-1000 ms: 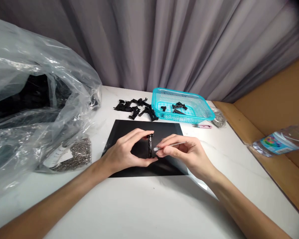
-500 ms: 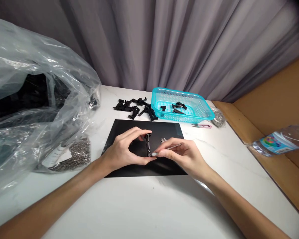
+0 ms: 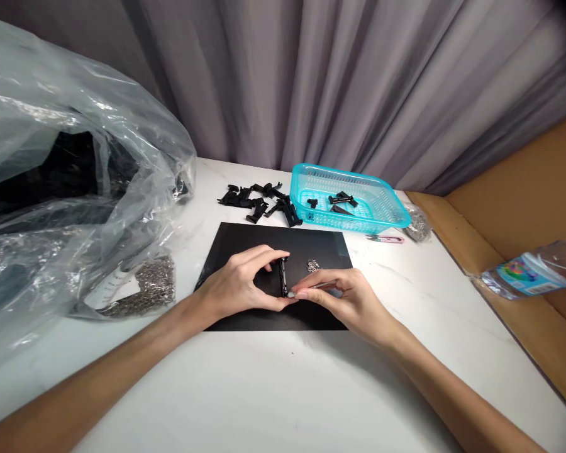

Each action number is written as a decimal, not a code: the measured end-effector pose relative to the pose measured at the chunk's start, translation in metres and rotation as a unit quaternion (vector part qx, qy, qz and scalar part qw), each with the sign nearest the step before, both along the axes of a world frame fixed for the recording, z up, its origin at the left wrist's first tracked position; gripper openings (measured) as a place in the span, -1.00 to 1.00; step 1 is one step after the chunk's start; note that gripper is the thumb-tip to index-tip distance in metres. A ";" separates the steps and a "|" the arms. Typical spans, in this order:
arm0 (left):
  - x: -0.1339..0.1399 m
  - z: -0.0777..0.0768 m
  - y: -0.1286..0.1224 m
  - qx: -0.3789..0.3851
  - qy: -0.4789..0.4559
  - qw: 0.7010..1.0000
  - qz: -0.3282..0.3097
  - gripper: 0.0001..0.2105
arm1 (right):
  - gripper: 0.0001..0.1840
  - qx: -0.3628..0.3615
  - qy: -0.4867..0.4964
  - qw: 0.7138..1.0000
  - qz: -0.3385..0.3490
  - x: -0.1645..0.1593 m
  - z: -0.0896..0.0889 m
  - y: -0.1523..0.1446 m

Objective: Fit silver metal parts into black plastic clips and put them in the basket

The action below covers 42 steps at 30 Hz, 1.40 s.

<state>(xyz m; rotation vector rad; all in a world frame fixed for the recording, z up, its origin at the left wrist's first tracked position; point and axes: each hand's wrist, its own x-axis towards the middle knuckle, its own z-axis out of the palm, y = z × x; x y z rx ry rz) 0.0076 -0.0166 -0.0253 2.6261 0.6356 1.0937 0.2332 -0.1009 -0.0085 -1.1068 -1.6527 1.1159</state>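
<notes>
Fingers (image 3: pixel 268 257) of the left hand (image 3: pixel 231 286) pinched a slim black part (image 3: pixel 283 278) end to end at the frame's centre, its long axis nearly upright there. The right hand (image 3: pixel 344 296), clasping a thin tool (image 3: pixel 291 294), was nearer its lower end, just to the right; whether the tip touched, I couldn't tell.

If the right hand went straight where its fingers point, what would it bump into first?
Probably the lower end of the black part held in the left hand, though exact depth there is hard to judge.
</notes>
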 end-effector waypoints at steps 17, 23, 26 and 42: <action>0.001 -0.003 -0.001 0.050 0.005 0.999 -0.007 -0.48 | -0.79 0.041 -0.014 0.999 0.013 -0.001 -0.006 0.001; 0.001 -0.001 -0.001 0.048 0.009 0.999 -0.016 -0.45 | -0.77 0.031 -0.019 0.999 0.021 -0.001 -0.007 0.001; 0.002 -0.001 -0.002 0.036 0.007 0.999 -0.023 -0.44 | -0.76 -0.007 -0.013 1.000 0.019 0.002 -0.001 0.002; 0.003 0.010 -0.011 0.073 0.005 0.997 -0.038 -0.37 | -0.59 -0.010 -0.011 0.998 -0.065 -0.008 -0.011 0.008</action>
